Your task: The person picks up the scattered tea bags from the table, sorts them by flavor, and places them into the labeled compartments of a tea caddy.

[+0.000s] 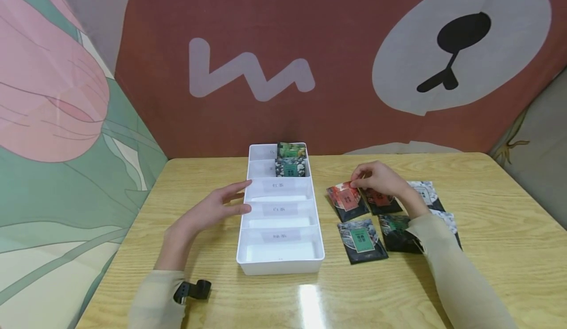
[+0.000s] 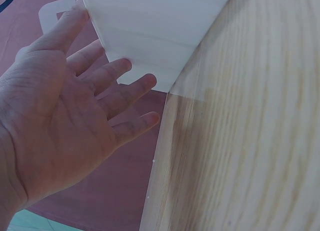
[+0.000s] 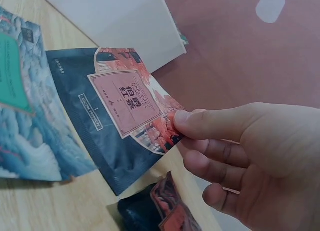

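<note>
My right hand (image 1: 381, 177) pinches the top corner of a red and black tea packet (image 3: 115, 111) between thumb and fingers. The packet, with its pink label, tilts up in the right wrist view. A second dark red packet (image 1: 380, 202) lies under that hand. To the left, my left hand (image 1: 205, 214) has its fingers extended, fingertips right at the side of a long white divided box (image 1: 281, 269). Two packets stand in its far compartments, a green-gold one (image 1: 292, 149) and a blue-white one with a green label (image 1: 290, 168). The three nearer labelled compartments hold nothing.
Right of the box lie a blue packet with a green label (image 1: 362, 241), a dark green packet (image 1: 395, 229) and a grey-white packet (image 1: 425, 192). Another pale packet (image 1: 447, 219) is partly behind the right sleeve. A patterned cloth (image 1: 248, 122) hangs behind the wooden table (image 1: 496, 250).
</note>
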The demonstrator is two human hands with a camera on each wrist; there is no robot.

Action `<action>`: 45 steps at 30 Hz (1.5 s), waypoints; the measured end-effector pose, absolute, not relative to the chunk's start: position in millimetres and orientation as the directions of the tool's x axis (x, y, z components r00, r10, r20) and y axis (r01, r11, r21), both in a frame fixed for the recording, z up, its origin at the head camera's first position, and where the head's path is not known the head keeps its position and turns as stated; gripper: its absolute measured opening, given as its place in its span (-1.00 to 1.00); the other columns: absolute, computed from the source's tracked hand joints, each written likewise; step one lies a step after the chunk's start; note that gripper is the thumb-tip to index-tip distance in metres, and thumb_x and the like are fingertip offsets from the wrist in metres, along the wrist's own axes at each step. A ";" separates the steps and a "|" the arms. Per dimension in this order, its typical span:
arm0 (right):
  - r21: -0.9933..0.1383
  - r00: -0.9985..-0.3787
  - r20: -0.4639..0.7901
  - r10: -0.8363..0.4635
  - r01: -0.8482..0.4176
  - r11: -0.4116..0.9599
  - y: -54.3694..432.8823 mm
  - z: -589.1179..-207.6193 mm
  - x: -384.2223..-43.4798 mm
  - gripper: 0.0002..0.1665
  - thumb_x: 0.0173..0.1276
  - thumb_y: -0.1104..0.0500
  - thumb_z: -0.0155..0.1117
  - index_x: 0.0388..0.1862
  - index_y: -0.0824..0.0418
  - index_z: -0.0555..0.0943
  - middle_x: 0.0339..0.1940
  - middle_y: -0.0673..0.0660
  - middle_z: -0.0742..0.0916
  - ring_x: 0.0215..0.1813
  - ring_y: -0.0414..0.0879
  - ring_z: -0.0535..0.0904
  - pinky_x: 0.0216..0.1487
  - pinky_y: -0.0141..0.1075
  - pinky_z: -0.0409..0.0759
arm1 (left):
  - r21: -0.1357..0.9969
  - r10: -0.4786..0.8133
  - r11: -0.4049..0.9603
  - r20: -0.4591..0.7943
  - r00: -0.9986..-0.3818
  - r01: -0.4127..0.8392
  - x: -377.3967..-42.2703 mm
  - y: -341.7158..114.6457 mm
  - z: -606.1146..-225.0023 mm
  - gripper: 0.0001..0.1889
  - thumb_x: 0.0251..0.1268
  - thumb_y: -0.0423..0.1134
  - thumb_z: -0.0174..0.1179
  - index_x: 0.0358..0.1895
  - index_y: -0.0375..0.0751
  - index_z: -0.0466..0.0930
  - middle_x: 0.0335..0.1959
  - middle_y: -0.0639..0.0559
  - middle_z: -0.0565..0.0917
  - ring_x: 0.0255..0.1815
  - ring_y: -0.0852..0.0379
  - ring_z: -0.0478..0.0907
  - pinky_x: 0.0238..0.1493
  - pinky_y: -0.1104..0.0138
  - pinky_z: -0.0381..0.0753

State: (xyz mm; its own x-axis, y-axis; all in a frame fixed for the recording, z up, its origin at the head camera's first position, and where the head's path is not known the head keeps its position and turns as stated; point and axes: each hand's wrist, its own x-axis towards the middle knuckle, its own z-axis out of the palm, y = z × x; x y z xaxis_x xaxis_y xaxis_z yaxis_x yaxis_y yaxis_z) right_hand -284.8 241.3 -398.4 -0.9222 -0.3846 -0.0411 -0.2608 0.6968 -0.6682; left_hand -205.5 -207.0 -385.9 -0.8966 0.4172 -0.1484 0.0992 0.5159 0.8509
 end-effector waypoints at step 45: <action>-0.728 -0.883 0.441 -0.162 -0.457 0.510 189.4 -316.6 -246.0 -0.82 0.41 0.02 0.32 -0.15 0.08 0.71 -0.39 0.17 0.73 -0.44 -0.14 0.59 -0.46 -0.33 0.43 | 0.840 0.411 0.533 -0.154 -0.898 0.100 -205.2 -206.2 -385.1 -0.19 0.23 0.20 0.30 0.53 0.23 0.20 0.58 0.06 0.19 0.56 -0.16 0.19 0.49 -0.14 0.20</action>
State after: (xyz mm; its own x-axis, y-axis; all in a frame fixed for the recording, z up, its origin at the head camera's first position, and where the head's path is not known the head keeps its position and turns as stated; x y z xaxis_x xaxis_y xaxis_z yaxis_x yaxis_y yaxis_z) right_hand -246.0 189.4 -316.6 -0.8828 -0.1619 0.4411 -0.4575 0.5102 -0.7283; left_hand -205.2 -206.2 -385.1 -0.8983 0.4114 -0.1540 0.1001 0.5331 0.8401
